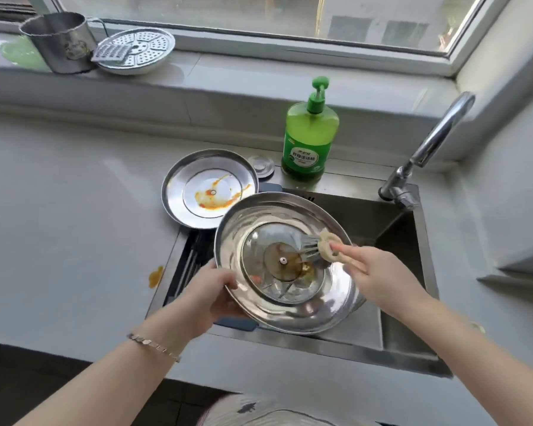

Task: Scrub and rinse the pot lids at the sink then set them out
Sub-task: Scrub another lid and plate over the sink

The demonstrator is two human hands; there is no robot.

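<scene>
A large steel pot lid point(290, 309) with a glass centre is held inside-up over the sink point(413, 235). My left hand point(211, 295) grips its left rim. Brown-orange residue lies around the centre screw. My right hand point(373, 272) pinches a pale round scrubber point(328, 244) against the lid's upper right inner side. A second, smaller steel lid point(210, 187) smeared with orange sauce lies inside-up on the counter at the sink's back left corner.
A green dish soap bottle point(310, 133) stands behind the sink, and the faucet point(428, 149) is at the right. A steel pot point(59, 41) and steamer plate point(136, 52) sit on the windowsill. An orange spill point(156, 275) marks the counter left of the sink.
</scene>
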